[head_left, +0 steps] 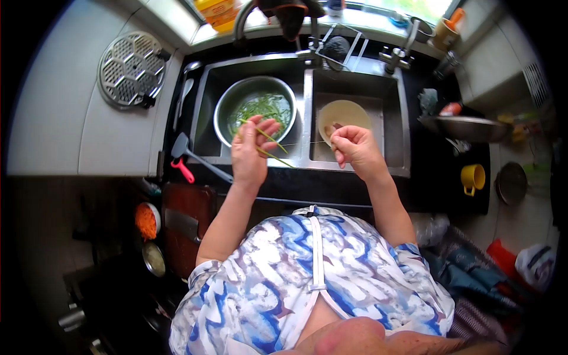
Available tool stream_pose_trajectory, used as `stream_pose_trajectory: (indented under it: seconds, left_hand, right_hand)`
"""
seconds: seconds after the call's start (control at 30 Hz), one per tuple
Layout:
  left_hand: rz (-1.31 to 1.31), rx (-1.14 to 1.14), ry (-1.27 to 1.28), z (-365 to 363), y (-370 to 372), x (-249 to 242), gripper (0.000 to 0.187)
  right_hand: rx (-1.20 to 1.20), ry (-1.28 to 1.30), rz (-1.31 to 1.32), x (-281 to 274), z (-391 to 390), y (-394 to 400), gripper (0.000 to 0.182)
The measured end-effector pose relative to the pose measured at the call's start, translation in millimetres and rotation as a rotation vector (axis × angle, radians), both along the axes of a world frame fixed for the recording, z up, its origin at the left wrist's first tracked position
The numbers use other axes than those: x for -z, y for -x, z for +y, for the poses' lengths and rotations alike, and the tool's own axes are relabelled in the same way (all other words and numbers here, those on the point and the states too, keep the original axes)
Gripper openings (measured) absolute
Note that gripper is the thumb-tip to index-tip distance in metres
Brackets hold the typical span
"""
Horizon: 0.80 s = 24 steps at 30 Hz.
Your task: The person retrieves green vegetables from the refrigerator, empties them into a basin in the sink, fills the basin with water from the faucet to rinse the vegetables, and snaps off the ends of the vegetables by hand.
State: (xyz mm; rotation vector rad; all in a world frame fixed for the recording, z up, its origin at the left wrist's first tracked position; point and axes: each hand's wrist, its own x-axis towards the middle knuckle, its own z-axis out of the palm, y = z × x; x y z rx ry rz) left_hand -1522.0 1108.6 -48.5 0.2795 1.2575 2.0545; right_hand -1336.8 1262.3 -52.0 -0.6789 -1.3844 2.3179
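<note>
My left hand (251,151) is closed around a few thin green stalks (273,156), over the front of the left sink basin. Their ends poke out to the right past my fingers. Thumb and fingertips of my right hand (355,151) are pinched together over the right basin. A fine pale strand (307,142) runs from that pinch toward the left hand. Behind the left hand, a round metal bowl (222,121) holds water with green stalks (260,108) in it. A cream-coloured bowl (349,109) stands in the right basin, partly hidden by my right hand.
The faucet (239,29) rises behind the double sink (308,94). A grey spatula (204,161) and a red-handled tool (184,170) lie at the left. To the right are a pan (467,128) and a yellow mug (472,176). Grated orange food (145,220) fills a bowl at lower left.
</note>
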Motion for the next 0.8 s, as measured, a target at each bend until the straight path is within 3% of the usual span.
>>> stream_pose_trajectory:
  seconds: [0.17,0.23,0.37,0.43,0.63,0.8]
  left_hand:
    - [-0.124,0.057,0.032,17,22,14,0.024]
    - [-0.115,0.233,-0.001,30,14,24,0.024]
    - [-0.003,0.838,0.231,50,-31,25,0.027]
    - [0.203,1.053,0.304,55,-65,14,0.025]
    - [1.206,1.077,-0.184,63,-130,13,0.033]
    - [1.426,1.117,-0.185,65,-163,8,0.023]
  right_hand:
    - [0.237,0.057,0.025,9,-8,-66,0.009]
    - [0.337,0.160,0.084,17,-21,-90,0.009]
    - [0.417,0.245,0.118,17,-54,-123,0.021]
    - [0.434,0.253,0.160,21,-72,-133,0.027]
    - [0.581,0.185,0.210,19,-109,-147,0.032]
    - [0.647,0.127,0.186,32,-119,-162,0.035]
